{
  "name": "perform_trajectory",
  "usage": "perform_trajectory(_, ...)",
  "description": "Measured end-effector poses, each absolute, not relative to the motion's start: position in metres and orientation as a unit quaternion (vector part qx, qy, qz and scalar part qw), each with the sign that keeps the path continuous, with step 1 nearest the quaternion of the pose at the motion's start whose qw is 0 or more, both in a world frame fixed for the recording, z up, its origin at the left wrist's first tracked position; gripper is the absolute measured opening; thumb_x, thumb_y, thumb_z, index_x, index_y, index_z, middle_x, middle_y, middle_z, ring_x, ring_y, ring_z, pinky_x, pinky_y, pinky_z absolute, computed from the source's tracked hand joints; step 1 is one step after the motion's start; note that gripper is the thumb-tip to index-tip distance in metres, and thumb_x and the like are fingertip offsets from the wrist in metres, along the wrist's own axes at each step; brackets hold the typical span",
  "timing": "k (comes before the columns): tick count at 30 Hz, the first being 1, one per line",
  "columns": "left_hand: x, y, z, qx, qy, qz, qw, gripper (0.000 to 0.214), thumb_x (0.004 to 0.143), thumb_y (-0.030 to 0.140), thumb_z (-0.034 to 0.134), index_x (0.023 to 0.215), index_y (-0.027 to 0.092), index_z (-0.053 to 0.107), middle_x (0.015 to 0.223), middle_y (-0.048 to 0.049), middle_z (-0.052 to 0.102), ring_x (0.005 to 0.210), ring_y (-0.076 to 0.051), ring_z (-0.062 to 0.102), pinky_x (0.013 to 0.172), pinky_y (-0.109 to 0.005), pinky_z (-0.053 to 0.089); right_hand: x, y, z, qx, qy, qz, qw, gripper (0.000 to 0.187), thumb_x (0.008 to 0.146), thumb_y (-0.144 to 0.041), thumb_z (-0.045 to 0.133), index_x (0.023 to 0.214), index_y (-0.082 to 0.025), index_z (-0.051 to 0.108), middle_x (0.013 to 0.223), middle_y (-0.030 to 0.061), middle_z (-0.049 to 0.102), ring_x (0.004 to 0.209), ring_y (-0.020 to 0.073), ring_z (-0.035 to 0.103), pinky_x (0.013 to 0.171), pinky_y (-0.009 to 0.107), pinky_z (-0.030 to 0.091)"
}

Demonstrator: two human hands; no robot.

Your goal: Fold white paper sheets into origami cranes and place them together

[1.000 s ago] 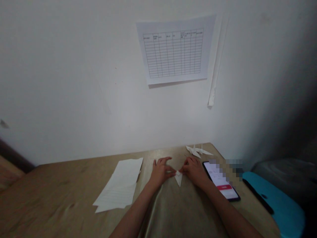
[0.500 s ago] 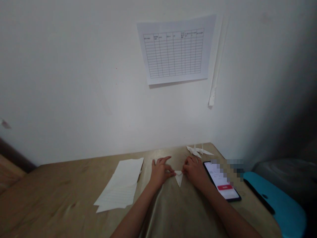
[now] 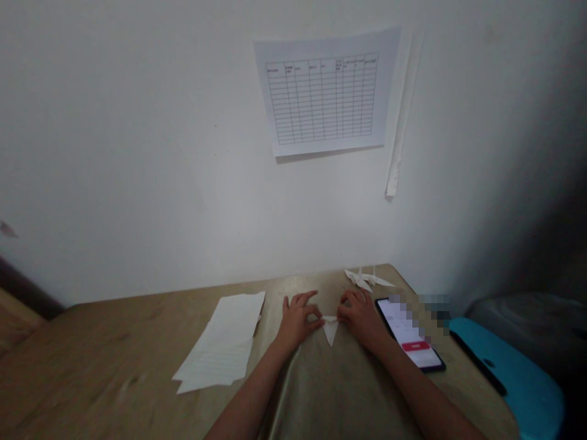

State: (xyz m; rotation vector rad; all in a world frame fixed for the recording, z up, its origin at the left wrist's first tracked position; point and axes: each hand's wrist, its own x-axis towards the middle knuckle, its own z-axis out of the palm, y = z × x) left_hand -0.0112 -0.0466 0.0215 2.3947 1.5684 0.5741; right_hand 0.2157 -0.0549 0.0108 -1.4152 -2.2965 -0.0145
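A small folded piece of white paper [image 3: 330, 330], a triangle pointing toward me, lies on the wooden table [image 3: 114, 354]. My left hand [image 3: 297, 318] pinches its upper left corner, fingers curled and pressed on the paper. My right hand [image 3: 361, 315] pinches the upper right corner in the same way. Both hands rest on the tabletop near the far edge, close to the wall.
A stack of white sheets [image 3: 224, 342] lies left of my hands. Folded white paper figures [image 3: 367, 279] sit by the wall at the back right. A lit phone [image 3: 409, 333] lies to the right, beside a blue seat [image 3: 513, 379]. A printed grid sheet [image 3: 323, 91] hangs on the wall.
My hands have shifted only slightly on the folded paper; the fingertips press along its top edge. Nothing else has moved.
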Motion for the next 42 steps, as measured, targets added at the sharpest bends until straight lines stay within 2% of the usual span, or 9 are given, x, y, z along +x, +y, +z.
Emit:
perform_trajectory(3, -0.010, -0.047, 0.021, 0.830, 0.512, 0.187, 0.119, 0.021, 0.084, 0.032, 0.078, 0.103, 0.042, 0.076, 0.156, 0.0033, 0.048, 0.142, -0.031, 0.040, 0.117, -0.074, 0.013, 0.217, -0.052, 0.002, -0.500, -0.831, 0.027, 0.244, 0.022, 0.089, -0.018, 0.067, 0.098, -0.034, 0.078, 0.118, 0.0050, 0.063, 0.121, 0.0248, 0.050, 0.115, 0.050, 0.028)
perform_trajectory(9, -0.008, -0.049, 0.026, 0.846, 0.495, 0.164, 0.109, 0.023, 0.087, 0.031, 0.075, 0.104, 0.046, 0.077, 0.158, 0.0045, 0.045, 0.142, -0.032, 0.040, 0.116, -0.076, 0.011, 0.216, -0.050, 0.000, -0.485, -0.838, 0.043, 0.245, 0.029, 0.090, -0.017, 0.065, 0.099, -0.040, 0.080, 0.118, 0.0049, 0.062, 0.121, 0.0246, 0.050, 0.112, 0.048, 0.031)
perform_trajectory(14, -0.009, -0.047, 0.030, 0.855, 0.486, 0.156, 0.095, 0.021, 0.086, 0.035, 0.076, 0.103, 0.048, 0.077, 0.155, 0.0077, 0.050, 0.140, -0.033, 0.043, 0.116, -0.078, 0.007, 0.213, -0.052, 0.009, -0.514, -0.829, 0.041, 0.218, 0.021, 0.089, -0.022, 0.068, 0.094, -0.038, 0.080, 0.116, 0.0047, 0.064, 0.122, 0.0257, 0.049, 0.112, 0.049, 0.031)
perform_trajectory(20, -0.009, -0.045, 0.030, 0.855, 0.484, 0.168, 0.079, 0.017, 0.085, 0.036, 0.077, 0.099, 0.046, 0.078, 0.150, 0.0069, 0.055, 0.137, -0.031, 0.046, 0.117, -0.077, 0.006, 0.212, -0.054, 0.015, -0.532, -0.825, 0.012, 0.191, 0.011, 0.089, -0.028, 0.070, 0.089, -0.033, 0.079, 0.116, 0.0049, 0.065, 0.124, 0.0274, 0.048, 0.114, 0.050, 0.027)
perform_trajectory(27, -0.010, -0.045, 0.028, 0.840, 0.504, 0.181, 0.090, 0.013, 0.081, 0.038, 0.081, 0.093, 0.043, 0.080, 0.150, 0.0058, 0.056, 0.137, -0.032, 0.046, 0.116, -0.077, 0.003, 0.217, -0.054, 0.017, -0.545, -0.819, 0.039, 0.176, 0.012, 0.089, -0.026, 0.066, 0.089, -0.030, 0.078, 0.113, 0.0045, 0.065, 0.123, 0.0266, 0.049, 0.110, 0.049, 0.029)
perform_trajectory(34, -0.012, -0.044, 0.027, 0.836, 0.505, 0.189, 0.096, 0.009, 0.079, 0.039, 0.083, 0.087, 0.039, 0.081, 0.149, 0.0046, 0.057, 0.136, -0.031, 0.046, 0.118, -0.075, -0.002, 0.221, -0.051, 0.022, -0.554, -0.812, 0.062, 0.174, 0.008, 0.083, -0.029, 0.072, 0.086, -0.029, 0.078, 0.115, 0.0047, 0.066, 0.128, 0.0282, 0.046, 0.111, 0.048, 0.030)
perform_trajectory(39, -0.013, -0.045, 0.027, 0.833, 0.509, 0.198, 0.091, 0.007, 0.078, 0.039, 0.083, 0.084, 0.037, 0.080, 0.147, 0.0045, 0.058, 0.136, -0.032, 0.046, 0.117, -0.075, -0.002, 0.223, -0.053, 0.024, -0.555, -0.808, 0.064, 0.187, 0.007, 0.081, -0.034, 0.073, 0.082, -0.028, 0.078, 0.113, 0.0056, 0.066, 0.128, 0.0301, 0.047, 0.112, 0.053, 0.027)
perform_trajectory(42, -0.013, -0.045, 0.028, 0.829, 0.515, 0.193, 0.098, 0.008, 0.077, 0.039, 0.084, 0.082, 0.035, 0.080, 0.148, 0.0032, 0.057, 0.137, -0.032, 0.046, 0.117, -0.074, -0.002, 0.226, -0.053, 0.020, -0.556, -0.803, 0.070, 0.200, 0.011, 0.080, -0.038, 0.075, 0.080, -0.028, 0.078, 0.118, 0.0057, 0.065, 0.130, 0.0310, 0.045, 0.114, 0.055, 0.024)
